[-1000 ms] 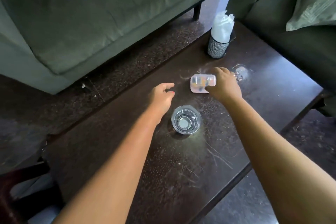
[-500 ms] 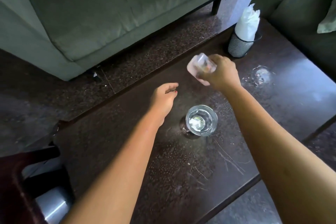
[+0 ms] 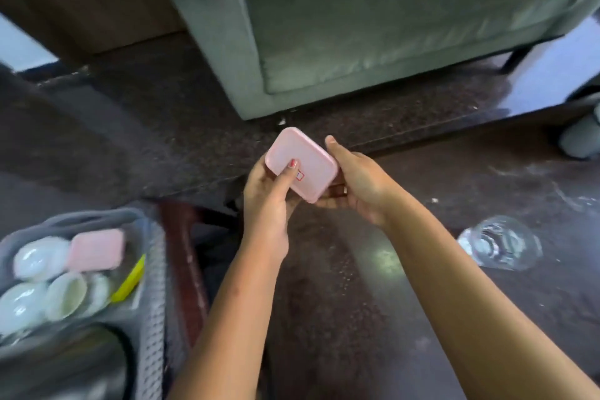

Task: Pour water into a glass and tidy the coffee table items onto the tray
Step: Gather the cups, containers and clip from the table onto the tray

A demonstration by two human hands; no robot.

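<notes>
A small pink box (image 3: pixel 306 159) with rounded corners is held above the left end of the dark coffee table (image 3: pixel 422 318). My left hand (image 3: pixel 268 195) grips its near left side with the thumb across the lid. My right hand (image 3: pixel 357 182) cups it from the right and beneath. A glass (image 3: pixel 501 247) holding water stands on the table at the right. A grey tray (image 3: pixel 152 286) at the lower left carries several white bowls (image 3: pixel 39 289), a second pink box (image 3: pixel 97 250) and something yellow (image 3: pixel 131 276).
A green sofa (image 3: pixel 373 26) stands across the dark floor beyond the table. A dark wooden chair frame (image 3: pixel 185 253) lies between the tray and the table. A grey object (image 3: pixel 581 136) shows at the right edge. The image is motion-blurred.
My right hand lifted the pink box off the table and carried it left. My left hand came up and took hold of it too. The view swung left, revealing the tray.
</notes>
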